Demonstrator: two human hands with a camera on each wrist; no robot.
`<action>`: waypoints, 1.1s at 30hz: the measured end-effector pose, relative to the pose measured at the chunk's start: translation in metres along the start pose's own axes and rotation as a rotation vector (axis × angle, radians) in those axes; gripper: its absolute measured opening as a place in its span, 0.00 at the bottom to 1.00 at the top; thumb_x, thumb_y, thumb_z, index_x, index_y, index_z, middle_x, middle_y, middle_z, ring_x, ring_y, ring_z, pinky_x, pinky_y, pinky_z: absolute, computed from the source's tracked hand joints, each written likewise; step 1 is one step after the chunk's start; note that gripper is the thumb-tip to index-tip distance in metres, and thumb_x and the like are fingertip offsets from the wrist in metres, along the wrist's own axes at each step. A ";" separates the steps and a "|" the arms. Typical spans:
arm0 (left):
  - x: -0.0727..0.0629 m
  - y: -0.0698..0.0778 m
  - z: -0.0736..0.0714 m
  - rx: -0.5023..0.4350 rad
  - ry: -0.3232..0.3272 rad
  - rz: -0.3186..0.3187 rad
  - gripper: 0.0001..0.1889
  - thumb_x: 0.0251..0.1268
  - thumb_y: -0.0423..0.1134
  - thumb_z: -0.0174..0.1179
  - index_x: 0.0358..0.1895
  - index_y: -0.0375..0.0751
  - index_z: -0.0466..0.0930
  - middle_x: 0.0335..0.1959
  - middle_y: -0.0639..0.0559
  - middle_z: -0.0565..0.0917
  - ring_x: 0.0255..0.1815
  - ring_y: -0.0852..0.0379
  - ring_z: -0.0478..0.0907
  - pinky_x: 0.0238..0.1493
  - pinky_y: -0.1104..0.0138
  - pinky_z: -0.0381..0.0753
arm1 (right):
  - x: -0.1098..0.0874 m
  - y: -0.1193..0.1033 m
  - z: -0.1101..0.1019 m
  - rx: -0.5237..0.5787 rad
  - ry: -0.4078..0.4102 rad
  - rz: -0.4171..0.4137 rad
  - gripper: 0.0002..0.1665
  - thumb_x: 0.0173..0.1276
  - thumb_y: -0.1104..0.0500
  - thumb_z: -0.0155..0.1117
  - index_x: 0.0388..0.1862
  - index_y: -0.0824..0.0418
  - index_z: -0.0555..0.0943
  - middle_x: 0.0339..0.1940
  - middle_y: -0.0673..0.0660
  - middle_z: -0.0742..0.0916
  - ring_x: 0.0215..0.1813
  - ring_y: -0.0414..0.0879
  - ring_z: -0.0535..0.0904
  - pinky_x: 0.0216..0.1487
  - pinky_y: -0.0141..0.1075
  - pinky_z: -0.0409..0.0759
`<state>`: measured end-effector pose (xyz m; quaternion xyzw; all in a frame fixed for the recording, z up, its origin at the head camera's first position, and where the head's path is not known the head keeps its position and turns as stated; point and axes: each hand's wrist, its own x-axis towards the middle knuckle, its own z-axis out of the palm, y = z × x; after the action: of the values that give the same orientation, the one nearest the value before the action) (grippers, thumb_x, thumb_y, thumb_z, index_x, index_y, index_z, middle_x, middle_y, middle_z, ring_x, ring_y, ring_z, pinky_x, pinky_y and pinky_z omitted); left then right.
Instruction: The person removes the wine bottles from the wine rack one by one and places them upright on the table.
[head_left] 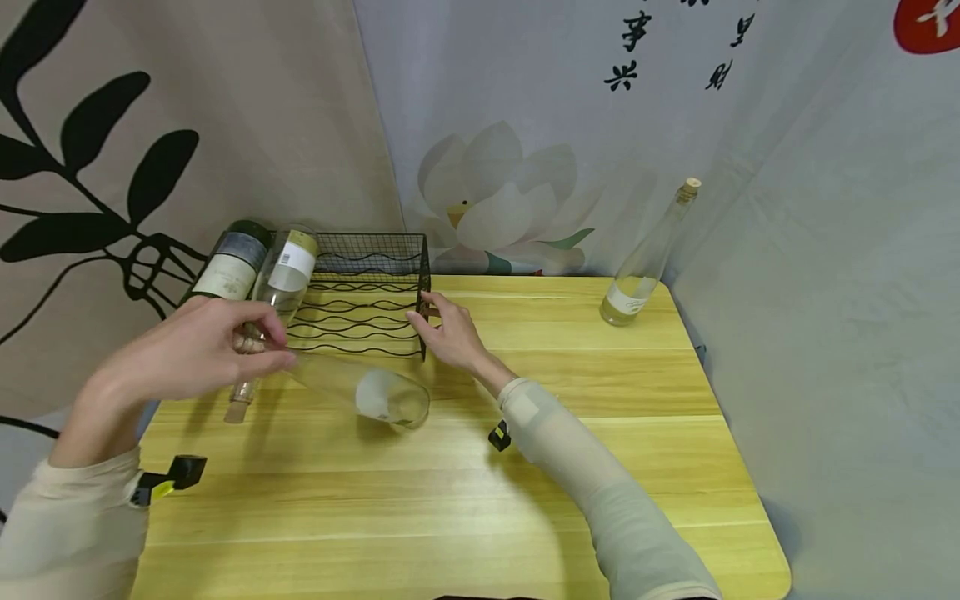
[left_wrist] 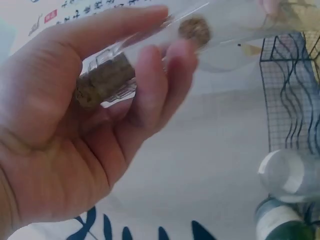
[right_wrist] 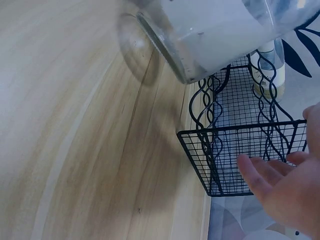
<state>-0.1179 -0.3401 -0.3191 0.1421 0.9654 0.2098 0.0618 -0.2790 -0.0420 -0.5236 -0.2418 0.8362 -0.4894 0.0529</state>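
My left hand (head_left: 202,342) grips a clear glass bottle (head_left: 326,375) by its corked neck, the fingers wrapped about the cork (left_wrist: 107,77) end. The bottle slants over the table, its white-labelled base pointing right, in front of a black wire wine rack (head_left: 367,258). At the rack's right end is my right hand (head_left: 450,333), thumb across the top rail and fingers (right_wrist: 255,177) against the outer mesh. Two bottles lie in the rack's left slots: a dark green bottle (head_left: 228,275) and a clear corked bottle (head_left: 288,271). My left hand partly covers both.
Toward the back right corner of the wooden table (head_left: 450,500) stands another clear corked bottle (head_left: 637,283) with a white label. Fabric hangings (head_left: 510,100) close off the back, with a plain white one (head_left: 840,250) along the right.
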 end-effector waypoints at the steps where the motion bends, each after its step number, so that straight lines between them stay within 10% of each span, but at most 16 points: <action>1: 0.001 0.000 0.002 0.002 0.039 0.007 0.08 0.74 0.51 0.78 0.44 0.58 0.88 0.38 0.59 0.91 0.24 0.66 0.75 0.28 0.68 0.75 | 0.000 0.000 0.000 -0.004 0.001 0.002 0.41 0.90 0.37 0.57 0.89 0.58 0.70 0.83 0.62 0.82 0.80 0.61 0.83 0.81 0.57 0.83; 9: 0.010 -0.005 0.020 -0.203 0.238 -0.056 0.13 0.71 0.49 0.82 0.50 0.54 0.90 0.46 0.46 0.92 0.28 0.64 0.87 0.27 0.68 0.84 | 0.001 0.001 0.001 0.031 0.004 -0.005 0.40 0.90 0.38 0.58 0.88 0.60 0.70 0.81 0.65 0.83 0.79 0.63 0.83 0.80 0.63 0.82; 16: 0.019 -0.004 0.040 -0.423 0.353 -0.138 0.16 0.68 0.46 0.84 0.53 0.48 0.93 0.37 0.64 0.92 0.33 0.61 0.88 0.31 0.69 0.87 | 0.001 0.002 0.001 0.035 0.000 -0.005 0.40 0.90 0.39 0.58 0.88 0.60 0.70 0.82 0.65 0.83 0.79 0.65 0.84 0.77 0.61 0.85; 33: 0.037 0.029 0.058 -0.443 0.411 0.067 0.13 0.64 0.40 0.86 0.48 0.55 0.95 0.35 0.63 0.94 0.32 0.62 0.90 0.32 0.73 0.86 | 0.001 0.002 0.001 0.038 0.008 -0.011 0.40 0.90 0.39 0.59 0.88 0.60 0.71 0.82 0.65 0.83 0.78 0.66 0.84 0.76 0.60 0.87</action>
<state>-0.1354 -0.2810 -0.3614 0.1113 0.8832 0.4415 -0.1121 -0.2805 -0.0428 -0.5260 -0.2436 0.8255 -0.5065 0.0515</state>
